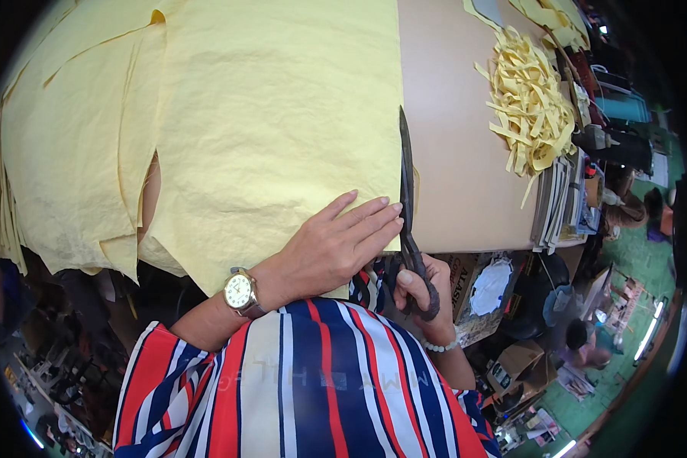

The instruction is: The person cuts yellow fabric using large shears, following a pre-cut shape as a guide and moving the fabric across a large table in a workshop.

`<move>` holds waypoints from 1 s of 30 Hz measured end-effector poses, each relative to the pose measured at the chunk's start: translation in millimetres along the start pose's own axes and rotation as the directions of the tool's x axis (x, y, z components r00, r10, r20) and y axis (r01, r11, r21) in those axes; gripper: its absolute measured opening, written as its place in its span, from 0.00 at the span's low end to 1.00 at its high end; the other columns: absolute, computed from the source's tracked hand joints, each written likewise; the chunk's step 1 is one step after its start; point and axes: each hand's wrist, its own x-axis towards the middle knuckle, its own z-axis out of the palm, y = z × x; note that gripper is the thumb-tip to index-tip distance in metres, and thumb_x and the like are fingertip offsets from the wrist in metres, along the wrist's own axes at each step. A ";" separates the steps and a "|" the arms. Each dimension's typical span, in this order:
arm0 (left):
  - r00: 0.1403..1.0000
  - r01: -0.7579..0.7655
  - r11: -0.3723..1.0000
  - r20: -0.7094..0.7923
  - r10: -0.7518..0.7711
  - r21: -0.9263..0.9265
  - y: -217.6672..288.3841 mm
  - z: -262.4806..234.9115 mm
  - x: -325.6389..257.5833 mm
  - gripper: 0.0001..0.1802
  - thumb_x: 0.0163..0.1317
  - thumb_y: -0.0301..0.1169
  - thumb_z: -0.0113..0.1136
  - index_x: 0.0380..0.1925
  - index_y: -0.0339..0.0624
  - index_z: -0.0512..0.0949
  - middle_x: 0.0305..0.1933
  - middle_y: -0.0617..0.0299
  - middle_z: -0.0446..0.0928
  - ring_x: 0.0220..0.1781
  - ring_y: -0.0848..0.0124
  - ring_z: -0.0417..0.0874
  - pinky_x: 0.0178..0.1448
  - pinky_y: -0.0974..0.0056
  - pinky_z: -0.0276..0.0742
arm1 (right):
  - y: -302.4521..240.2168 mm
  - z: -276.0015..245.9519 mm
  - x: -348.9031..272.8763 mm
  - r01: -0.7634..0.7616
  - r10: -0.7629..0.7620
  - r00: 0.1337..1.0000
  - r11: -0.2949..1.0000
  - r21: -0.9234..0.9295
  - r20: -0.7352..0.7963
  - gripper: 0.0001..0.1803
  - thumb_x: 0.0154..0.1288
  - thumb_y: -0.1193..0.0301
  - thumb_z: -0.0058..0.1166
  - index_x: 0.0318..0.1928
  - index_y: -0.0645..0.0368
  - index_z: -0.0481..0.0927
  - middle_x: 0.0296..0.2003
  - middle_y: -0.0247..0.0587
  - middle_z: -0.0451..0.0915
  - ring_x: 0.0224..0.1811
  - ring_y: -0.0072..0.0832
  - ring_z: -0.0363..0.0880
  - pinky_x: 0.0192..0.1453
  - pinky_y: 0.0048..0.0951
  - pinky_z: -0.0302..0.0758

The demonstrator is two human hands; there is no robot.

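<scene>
A wide sheet of pale yellow leather-like material (275, 99) lies over the table, its near corner hanging past the front edge. Flat on this sheet, close to its right edge, rests my left hand (340, 237) with the fingers stretched out. My right hand (424, 290) is closed round the handles of large dark scissors (407, 175) at the table's front edge. The blades point away from me along the sheet's right edge and look nearly closed; whether material lies between them cannot be made out.
Another yellow piece (76, 153), with slits, lies to the left. A heap of yellow strips (530, 107) sits on the tan tabletop (466, 168) at right, beside a stack of grey sheets (553, 202). A printed carton (473, 294) stands below the front edge.
</scene>
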 end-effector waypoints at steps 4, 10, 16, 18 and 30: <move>1.000 0.003 1.000 0.002 -0.003 -0.013 0.5 -1.3 -1.4 0.24 0.52 0.22 0.49 0.53 0.38 0.71 0.59 0.56 0.70 0.62 0.65 0.70 0.63 0.52 0.64 | 1.1 -0.8 3.3 0.063 -0.066 0.997 0.996 0.055 0.045 0.19 0.53 0.59 0.61 0.25 0.62 0.72 0.15 0.32 0.71 0.15 0.15 0.68 0.19 0.16 0.63; 1.000 0.004 1.000 -0.006 -0.004 -0.030 2.2 -3.5 -1.9 0.24 0.52 0.22 0.50 0.52 0.40 0.71 0.59 0.57 0.71 0.62 0.65 0.70 0.63 0.53 0.65 | 0.5 -1.8 8.8 0.099 -0.101 0.993 0.995 0.033 0.065 0.23 0.53 0.54 0.60 0.27 0.64 0.71 0.16 0.33 0.70 0.14 0.18 0.67 0.19 0.17 0.63; 1.000 -0.018 1.000 0.000 0.018 -0.025 1.3 -7.9 -2.5 0.21 0.52 0.24 0.51 0.50 0.39 0.72 0.57 0.57 0.72 0.60 0.66 0.71 0.61 0.54 0.66 | -2.4 2.1 10.7 0.082 -0.084 0.995 0.996 0.034 0.049 0.26 0.53 0.51 0.60 0.26 0.63 0.70 0.16 0.34 0.67 0.13 0.20 0.65 0.17 0.18 0.61; 0.999 -0.034 0.999 -0.027 0.034 -0.016 -0.9 -7.1 -3.1 0.18 0.54 0.28 0.51 0.47 0.38 0.73 0.55 0.56 0.73 0.59 0.65 0.72 0.59 0.54 0.68 | -1.4 1.1 11.0 0.072 -0.074 0.996 0.997 0.042 0.057 0.24 0.54 0.53 0.60 0.26 0.63 0.70 0.16 0.34 0.67 0.13 0.20 0.65 0.16 0.17 0.61; 0.999 -0.036 0.999 -0.039 0.035 -0.037 0.9 -6.6 -7.8 0.20 0.50 0.26 0.54 0.46 0.38 0.74 0.54 0.56 0.73 0.59 0.65 0.72 0.59 0.54 0.68 | -3.4 2.7 1.9 0.007 -0.007 1.000 1.000 -0.017 -0.008 0.12 0.58 0.68 0.59 0.25 0.63 0.75 0.13 0.29 0.71 0.12 0.13 0.64 0.16 0.15 0.58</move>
